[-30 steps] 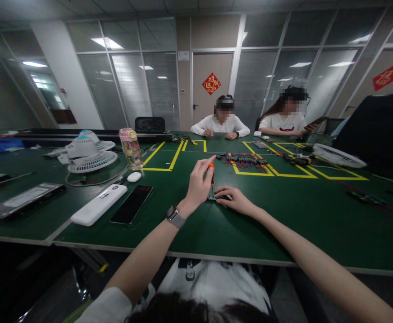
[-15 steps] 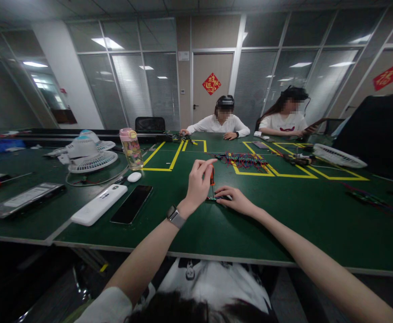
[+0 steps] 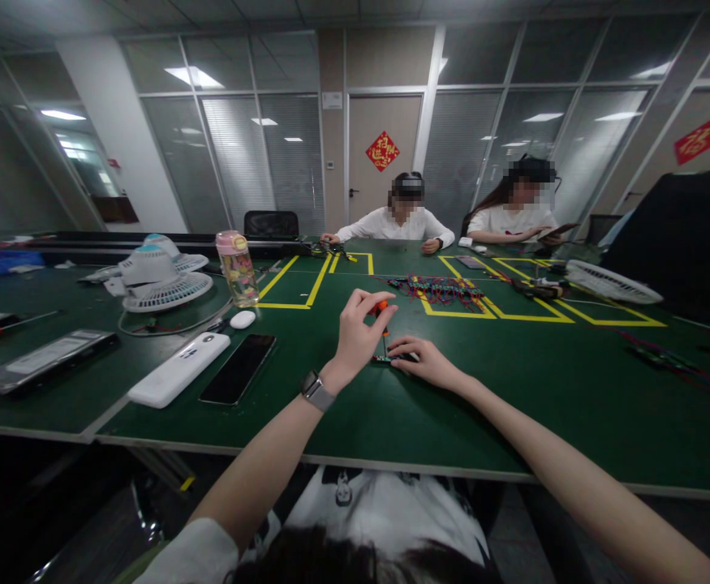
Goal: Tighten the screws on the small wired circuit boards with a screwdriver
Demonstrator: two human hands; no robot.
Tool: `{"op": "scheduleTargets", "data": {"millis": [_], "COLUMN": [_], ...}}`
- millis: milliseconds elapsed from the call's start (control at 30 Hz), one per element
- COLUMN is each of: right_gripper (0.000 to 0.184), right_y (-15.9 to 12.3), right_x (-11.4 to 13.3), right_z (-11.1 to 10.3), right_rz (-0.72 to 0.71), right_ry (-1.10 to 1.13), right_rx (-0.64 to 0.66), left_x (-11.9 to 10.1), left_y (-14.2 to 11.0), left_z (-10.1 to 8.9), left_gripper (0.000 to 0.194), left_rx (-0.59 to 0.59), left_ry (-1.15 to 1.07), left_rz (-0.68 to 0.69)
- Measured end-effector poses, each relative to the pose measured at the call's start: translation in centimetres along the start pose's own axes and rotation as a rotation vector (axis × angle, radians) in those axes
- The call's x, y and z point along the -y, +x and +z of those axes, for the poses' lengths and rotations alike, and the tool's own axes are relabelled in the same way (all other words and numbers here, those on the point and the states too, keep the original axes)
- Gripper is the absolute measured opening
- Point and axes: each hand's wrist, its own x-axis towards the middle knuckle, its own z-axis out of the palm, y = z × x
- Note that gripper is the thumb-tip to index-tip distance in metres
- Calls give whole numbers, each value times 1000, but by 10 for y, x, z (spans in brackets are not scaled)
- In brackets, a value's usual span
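Note:
My left hand (image 3: 362,326) is closed around the orange handle of a screwdriver (image 3: 385,331), which stands upright with its shaft pointing down. Its tip meets a small green circuit board (image 3: 381,358) lying on the green table (image 3: 342,414). My right hand (image 3: 423,360) rests low at the board's right end, fingers pressed on it and on a dark part beside it. The fingers cover much of the board, so the exact contact of the tip cannot be made out.
Left of my hands lie a black phone (image 3: 238,369), a white power bank (image 3: 180,371) and a pink-lidded bottle (image 3: 238,269). Ahead is a heap of wired circuit boards (image 3: 443,290) among yellow tape outlines. Two people (image 3: 404,212) sit across the table.
The fingers of my left hand have shifted around the screwdriver handle, the thumb and fingertips now spread further right. My right hand stays put. A person opposite has moved a hand to the right.

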Motion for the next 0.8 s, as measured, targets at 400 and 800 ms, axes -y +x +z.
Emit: {"op": "scheduleTargets", "data": {"millis": [400,800], "right_gripper": [18,18], "right_y": [0,0], "right_x": [0,-1], "right_z": [0,0], "right_rz": [-10,-12], "right_ry": [-9,-11], "right_rx": [2,2], "left_x": [3,1], "left_y": [0,-1], "left_z": [1,0], "left_gripper": [33,23], "left_rx": [108,52], "left_ry": [-71,-6], "left_rz": [9,-3]}}
